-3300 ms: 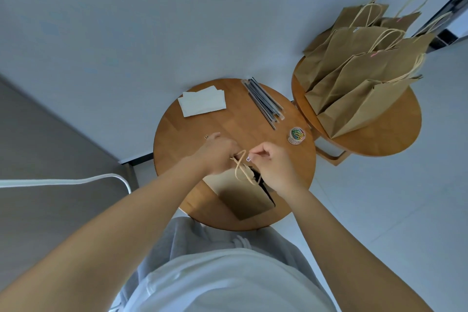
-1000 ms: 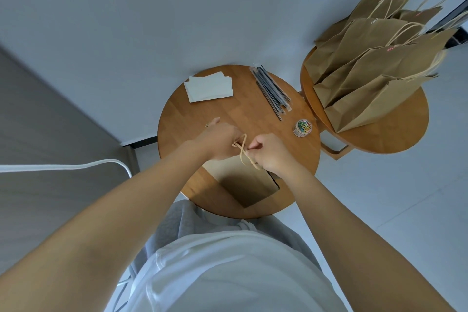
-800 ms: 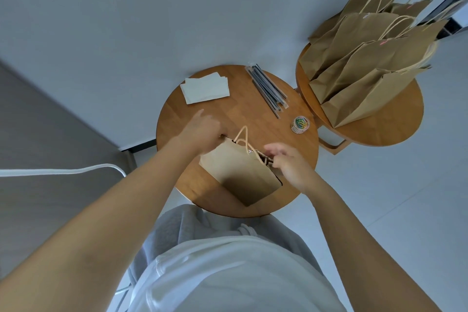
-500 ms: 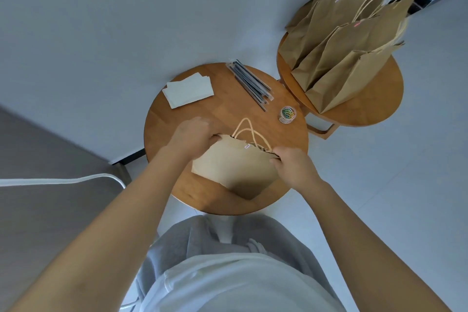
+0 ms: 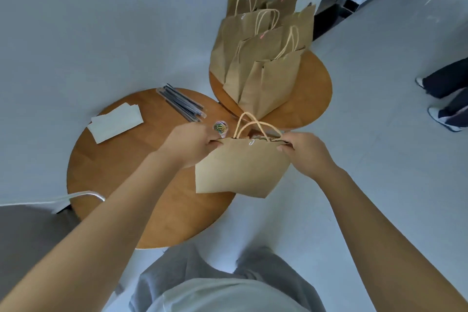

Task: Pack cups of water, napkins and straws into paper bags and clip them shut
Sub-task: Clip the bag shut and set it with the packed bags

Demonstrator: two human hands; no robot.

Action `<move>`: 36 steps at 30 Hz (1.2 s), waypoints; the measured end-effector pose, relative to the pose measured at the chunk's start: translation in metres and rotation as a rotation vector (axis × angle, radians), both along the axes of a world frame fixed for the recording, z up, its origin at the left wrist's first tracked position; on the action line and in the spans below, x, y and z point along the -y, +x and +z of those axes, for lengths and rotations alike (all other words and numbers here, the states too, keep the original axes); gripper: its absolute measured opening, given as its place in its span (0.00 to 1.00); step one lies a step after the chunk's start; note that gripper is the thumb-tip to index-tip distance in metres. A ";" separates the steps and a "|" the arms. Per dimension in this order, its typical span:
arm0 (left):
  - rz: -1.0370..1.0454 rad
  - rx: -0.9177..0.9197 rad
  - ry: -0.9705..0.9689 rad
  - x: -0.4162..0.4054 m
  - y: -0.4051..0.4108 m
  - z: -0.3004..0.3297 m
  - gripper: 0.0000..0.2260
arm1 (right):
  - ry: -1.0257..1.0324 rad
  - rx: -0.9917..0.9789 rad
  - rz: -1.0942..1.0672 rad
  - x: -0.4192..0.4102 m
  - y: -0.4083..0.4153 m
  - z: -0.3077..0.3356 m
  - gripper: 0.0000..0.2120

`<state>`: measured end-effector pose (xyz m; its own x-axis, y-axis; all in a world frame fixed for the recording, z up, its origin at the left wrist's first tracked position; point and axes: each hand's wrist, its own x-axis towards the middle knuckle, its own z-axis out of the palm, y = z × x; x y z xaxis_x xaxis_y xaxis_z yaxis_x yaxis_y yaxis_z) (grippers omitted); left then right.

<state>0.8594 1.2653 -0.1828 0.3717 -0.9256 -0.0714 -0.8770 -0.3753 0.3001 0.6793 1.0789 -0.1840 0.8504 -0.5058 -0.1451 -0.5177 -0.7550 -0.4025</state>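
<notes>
Clipped brown paper bag (image 5: 240, 170) — held upright, mid-air

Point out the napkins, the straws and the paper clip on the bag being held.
napkins (image 5: 115, 123), head view, middle of the white stack.
straws (image 5: 182, 103), head view, mid-length of the dark bundle.
paper clip (image 5: 251, 142), head view, its loop at the bag's top edge.

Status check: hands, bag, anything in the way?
Both hands, left and right, grip paper bag top corners. Paper clip on rim. Nothing blocking.

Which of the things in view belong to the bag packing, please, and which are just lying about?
Job: held bag, left hand, right hand, napkins, straws, clip tub, packed bags.
Lying about: white cable, bystander's shoes.
</notes>
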 end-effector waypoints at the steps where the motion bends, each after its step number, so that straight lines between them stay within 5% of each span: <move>1: 0.001 0.009 -0.011 0.019 -0.011 0.001 0.11 | -0.011 -0.012 -0.005 0.020 -0.010 0.003 0.06; 14: 0.063 0.065 0.001 0.243 -0.078 -0.005 0.14 | -0.131 0.017 0.030 0.259 -0.040 0.032 0.08; 36: 0.172 0.048 0.111 0.532 0.043 -0.027 0.14 | -0.085 0.036 0.153 0.560 0.128 -0.006 0.09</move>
<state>0.9026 0.7328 -0.2101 0.5294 -0.8354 -0.1480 -0.8093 -0.5496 0.2074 0.8071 0.5186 -0.1897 0.9221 -0.3795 -0.0754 -0.3809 -0.8558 -0.3501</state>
